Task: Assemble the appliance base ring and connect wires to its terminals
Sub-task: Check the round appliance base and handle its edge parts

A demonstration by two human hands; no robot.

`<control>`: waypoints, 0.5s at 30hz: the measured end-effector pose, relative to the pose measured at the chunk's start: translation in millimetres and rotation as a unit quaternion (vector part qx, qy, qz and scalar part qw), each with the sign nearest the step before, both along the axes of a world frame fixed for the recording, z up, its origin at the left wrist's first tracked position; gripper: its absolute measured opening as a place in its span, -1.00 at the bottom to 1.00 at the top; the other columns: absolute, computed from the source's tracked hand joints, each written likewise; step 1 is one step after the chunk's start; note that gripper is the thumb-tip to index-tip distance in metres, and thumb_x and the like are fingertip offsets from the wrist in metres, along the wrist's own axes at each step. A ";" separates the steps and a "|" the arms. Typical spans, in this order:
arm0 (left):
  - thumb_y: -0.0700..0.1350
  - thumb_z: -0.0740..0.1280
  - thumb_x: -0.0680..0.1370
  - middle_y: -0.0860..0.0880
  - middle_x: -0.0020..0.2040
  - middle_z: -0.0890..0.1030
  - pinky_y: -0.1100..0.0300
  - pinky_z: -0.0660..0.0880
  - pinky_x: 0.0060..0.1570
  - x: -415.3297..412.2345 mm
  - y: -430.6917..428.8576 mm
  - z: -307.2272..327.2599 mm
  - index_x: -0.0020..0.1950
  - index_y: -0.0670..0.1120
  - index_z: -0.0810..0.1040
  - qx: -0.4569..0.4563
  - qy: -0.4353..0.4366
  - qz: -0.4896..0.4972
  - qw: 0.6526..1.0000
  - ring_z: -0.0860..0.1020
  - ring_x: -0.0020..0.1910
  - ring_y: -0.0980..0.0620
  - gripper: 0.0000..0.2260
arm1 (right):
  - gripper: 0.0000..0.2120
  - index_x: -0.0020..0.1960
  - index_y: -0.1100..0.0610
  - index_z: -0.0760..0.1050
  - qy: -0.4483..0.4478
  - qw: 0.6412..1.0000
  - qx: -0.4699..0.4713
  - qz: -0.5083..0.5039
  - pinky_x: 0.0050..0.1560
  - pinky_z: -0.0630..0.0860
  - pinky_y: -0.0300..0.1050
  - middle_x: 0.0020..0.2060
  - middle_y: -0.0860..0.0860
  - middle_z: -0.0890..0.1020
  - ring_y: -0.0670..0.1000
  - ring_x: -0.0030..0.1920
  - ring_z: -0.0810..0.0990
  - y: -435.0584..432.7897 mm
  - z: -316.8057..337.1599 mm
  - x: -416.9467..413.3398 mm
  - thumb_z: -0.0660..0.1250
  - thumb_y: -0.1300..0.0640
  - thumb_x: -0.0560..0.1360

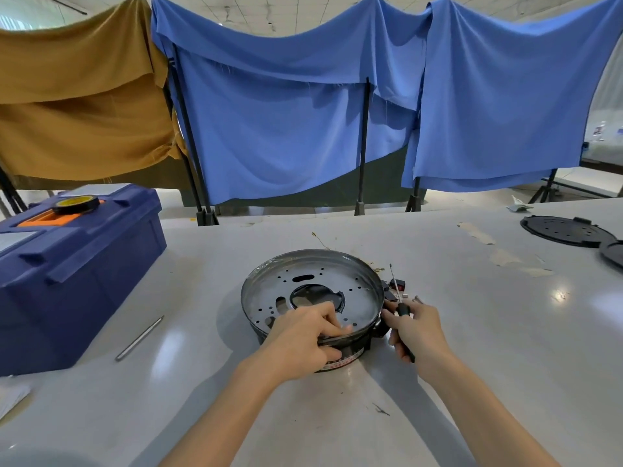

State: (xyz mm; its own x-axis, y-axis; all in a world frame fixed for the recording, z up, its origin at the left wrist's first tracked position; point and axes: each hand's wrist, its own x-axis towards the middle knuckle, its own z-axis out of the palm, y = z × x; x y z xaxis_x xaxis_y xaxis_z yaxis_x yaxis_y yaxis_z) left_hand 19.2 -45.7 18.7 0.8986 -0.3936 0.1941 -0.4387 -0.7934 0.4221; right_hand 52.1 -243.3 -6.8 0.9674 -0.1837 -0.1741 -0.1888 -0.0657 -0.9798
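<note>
Seating step: base ring (337, 281) at table (488, 332) centre.
Near rim gripped by left hand (303, 335); right hand (418, 332) grips screwdriver (403, 310) beside the ring's right edge. Next, likely: align tip with a screw hole.

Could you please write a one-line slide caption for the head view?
A person's left hand grips the base ring while the right hand holds a screwdriver beside it.

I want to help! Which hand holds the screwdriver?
The right hand grips the screwdriver; the left hand grips the base ring by its rim instead.
</note>
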 end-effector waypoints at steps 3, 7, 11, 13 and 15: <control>-0.09 0.47 0.42 0.21 -0.01 0.53 0.04 0.45 0.08 1.2 2.9 -3.1 0.08 0.16 0.67 -0.026 0.018 -0.004 0.999 0.50 0.00 0.17 -0.74 | -0.91 -0.05 0.09 0.56 -0.001 1.000 -0.004 0.002 -0.59 0.17 -0.38 -0.67 0.05 0.44 -0.03 -0.73 0.25 -0.3 -3.3 -0.3 0.29 0.21 0.59; -0.08 0.48 0.41 0.24 0.00 0.53 0.03 0.45 0.08 1.4 3.6 -6.3 0.08 0.20 0.66 -0.035 0.018 0.009 0.999 0.50 0.02 0.19 -0.71 | -0.75 -0.20 0.17 0.47 0.005 1.000 0.017 -0.006 -0.59 0.19 -0.34 -0.64 0.07 0.45 -0.02 -0.70 0.27 -1.5 -4.8 2.3 0.29 0.05 0.60; -0.05 0.48 0.43 0.23 0.04 0.53 0.07 0.43 0.11 2.7 0.8 -5.3 0.15 0.20 0.63 -0.014 0.025 0.021 0.999 0.49 0.10 0.18 -0.68 | -0.51 -0.24 0.19 0.44 0.011 0.998 0.059 -0.017 -0.57 0.20 -0.32 -0.58 0.14 0.49 0.00 -0.67 0.28 -2.8 2.5 5.4 0.34 -0.26 0.47; -0.03 0.47 0.44 0.25 0.05 0.52 0.09 0.42 0.11 3.0 1.0 -5.5 0.17 0.19 0.62 0.004 0.020 0.019 1.000 0.47 0.10 0.18 -0.69 | -0.46 -0.13 0.19 0.53 0.007 0.998 0.065 -0.006 -0.57 0.20 -0.32 -0.56 0.16 0.52 0.00 -0.66 0.29 -3.6 4.7 6.1 0.39 -0.32 0.37; -0.03 0.48 0.43 0.27 0.05 0.51 0.08 0.42 0.13 3.6 4.2 -4.7 0.17 0.16 0.62 0.007 0.033 0.013 0.999 0.46 0.10 0.19 -0.68 | -0.59 0.00 0.07 0.58 -0.007 0.999 0.044 0.009 -0.57 0.19 -0.31 -0.57 0.13 0.50 0.00 -0.66 0.28 -3.8 3.0 6.6 0.44 -0.25 0.38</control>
